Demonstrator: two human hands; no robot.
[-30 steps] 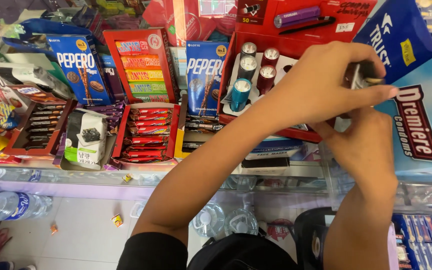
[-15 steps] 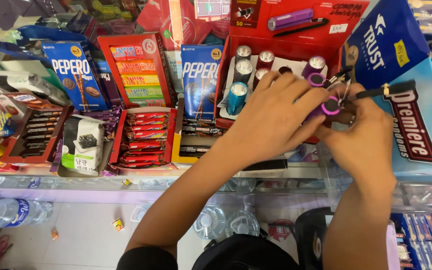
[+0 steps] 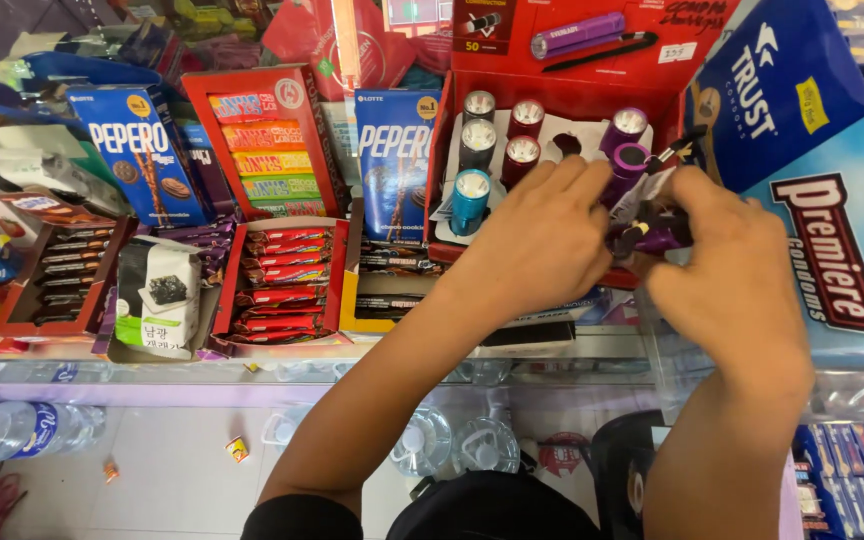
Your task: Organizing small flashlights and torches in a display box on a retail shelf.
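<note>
Both hands have dropped lower: left hand (image 3: 542,240) and right hand (image 3: 737,270) pinch small purple flashlights (image 3: 642,200), which look light, hard, slippery; hold the middle.

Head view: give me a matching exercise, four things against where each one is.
Things:
1. purple flashlight
2. teal flashlight
3. seaweed snack pack
4. water bottle

Places:
A. on the shelf below the glass counter, at left
B. upright in the red display box
C. between the left hand and right hand
D. in a tray left of the red chocolate bars

Pairs: 1-C, 2-B, 3-D, 4-A
</note>
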